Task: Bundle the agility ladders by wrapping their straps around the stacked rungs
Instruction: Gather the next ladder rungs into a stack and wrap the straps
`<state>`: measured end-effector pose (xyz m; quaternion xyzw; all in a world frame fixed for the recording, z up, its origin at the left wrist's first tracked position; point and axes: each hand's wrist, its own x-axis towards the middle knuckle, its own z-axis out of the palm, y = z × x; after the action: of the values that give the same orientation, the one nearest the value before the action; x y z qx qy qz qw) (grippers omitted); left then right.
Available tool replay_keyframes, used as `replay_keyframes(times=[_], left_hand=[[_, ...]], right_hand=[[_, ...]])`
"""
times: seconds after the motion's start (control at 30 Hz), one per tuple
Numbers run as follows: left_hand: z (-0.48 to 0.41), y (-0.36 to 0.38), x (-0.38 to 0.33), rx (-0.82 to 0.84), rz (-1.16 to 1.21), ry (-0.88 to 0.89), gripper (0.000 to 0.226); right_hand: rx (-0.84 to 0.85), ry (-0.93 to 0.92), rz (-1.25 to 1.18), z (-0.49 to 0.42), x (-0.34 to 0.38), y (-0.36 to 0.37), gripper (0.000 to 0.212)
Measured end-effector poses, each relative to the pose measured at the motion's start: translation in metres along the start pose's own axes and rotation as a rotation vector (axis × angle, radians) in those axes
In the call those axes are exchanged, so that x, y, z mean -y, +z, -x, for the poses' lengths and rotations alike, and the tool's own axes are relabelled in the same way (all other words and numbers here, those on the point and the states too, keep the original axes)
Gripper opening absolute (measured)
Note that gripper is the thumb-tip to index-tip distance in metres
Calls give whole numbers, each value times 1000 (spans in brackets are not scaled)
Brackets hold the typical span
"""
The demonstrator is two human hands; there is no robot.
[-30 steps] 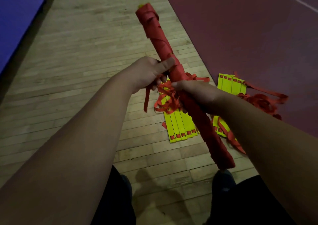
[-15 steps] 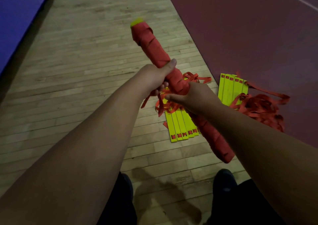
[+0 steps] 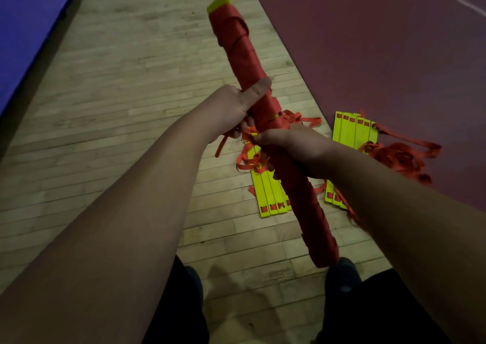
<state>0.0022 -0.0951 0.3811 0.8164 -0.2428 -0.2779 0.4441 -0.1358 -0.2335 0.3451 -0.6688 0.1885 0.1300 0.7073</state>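
Note:
A long bundle of stacked yellow rungs wrapped in red strap [image 3: 242, 54] slants from upper middle down to my feet, a yellow rung end showing at its top. My left hand [image 3: 234, 106] grips the bundle near its middle, thumb pressed along it. My right hand [image 3: 286, 143] grips the bundle just below, fingers curled round it. A loose red strap end [image 3: 223, 143] hangs under my left hand. On the floor lie two unwrapped ladders: yellow rungs [image 3: 268, 199] with tangled strap behind the bundle, and more yellow rungs [image 3: 353, 130] with a red strap heap [image 3: 394, 156] at right.
Pale wooden floorboards [image 3: 131, 93] run through the middle. A dark red court surface [image 3: 368, 41] with a white line lies to the right, a blue mat [image 3: 29, 14] to the left. My dark shoes [image 3: 342, 275] stand at the bottom of the view.
The bundle's top end has swung up and slightly right after dipping toward me. Both hands have kept their hold near the middle, and the loose strap end swings under my left hand.

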Motion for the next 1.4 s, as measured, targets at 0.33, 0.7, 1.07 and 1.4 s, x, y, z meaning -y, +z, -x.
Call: replay_keyframes(times=[0.33,0.7,1.07,1.4], left_hand=[[-2,8,-3,-35,-148,-98,77],[4,3,-7,-155,-72,-93,64],[6,-10,-6,-31,4,-30,54],[1,27,-1,-94,297,-271,31]], right_hand=[[-446,-85,490,-15,-15,2,21],[-280,-83,390,-7,2,-1,55],[-217,-127,79,4,8,-7,40],[-624,-231,739,-13,-21,8,59]])
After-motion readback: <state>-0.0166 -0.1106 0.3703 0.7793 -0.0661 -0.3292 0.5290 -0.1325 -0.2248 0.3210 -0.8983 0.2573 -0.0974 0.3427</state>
